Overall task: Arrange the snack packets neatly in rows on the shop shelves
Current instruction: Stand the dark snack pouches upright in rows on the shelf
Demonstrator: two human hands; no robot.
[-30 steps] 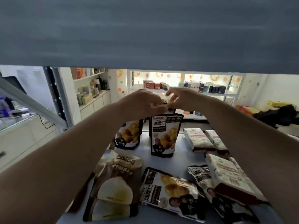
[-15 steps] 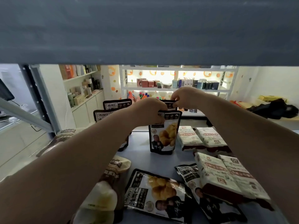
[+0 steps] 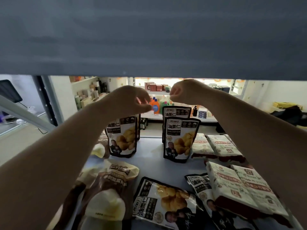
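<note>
Two black chestnut snack packets stand upright at the back of the grey shelf: one on the left, and one on the right with another right behind it. My left hand hovers in front of the left packet's top edge, fingers curled, with nothing seen in it. My right hand is raised above the right pair, curled into a loose fist and clear of them. More black packets lie flat at the front.
Brown and cream packets lie flat at the front left. Pale packets with dark red ends lie in rows along the right side. The upper shelf's grey underside hangs low overhead. Other stocked shelves stand across the aisle.
Both hands have let go of the right standing packet's top and risen above it. The packet now stands alone in front of another one.
</note>
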